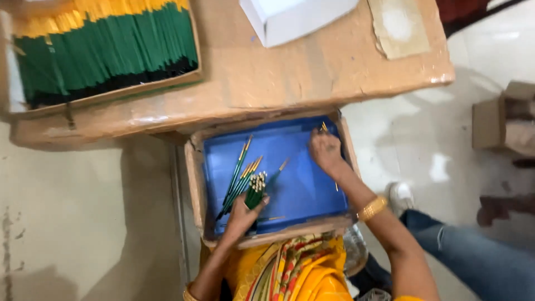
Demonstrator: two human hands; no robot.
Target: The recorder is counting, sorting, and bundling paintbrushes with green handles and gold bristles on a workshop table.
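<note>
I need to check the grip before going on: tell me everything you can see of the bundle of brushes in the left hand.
The bundle of brushes is a tight cluster of thin green-handled sticks with pale gold-and-cream ends fanned at the top. The left hand clasps it at the lower end, holding it nearly upright and tilted slightly right, over the blue-lined cardboard tray. Loose brushes lie just to its left; whether they touch it is unclear.

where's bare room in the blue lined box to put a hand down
Bare blue lining lies between the left hand gripping the brush bundle and the right hand. Loose brushes crowd the left side.
</note>
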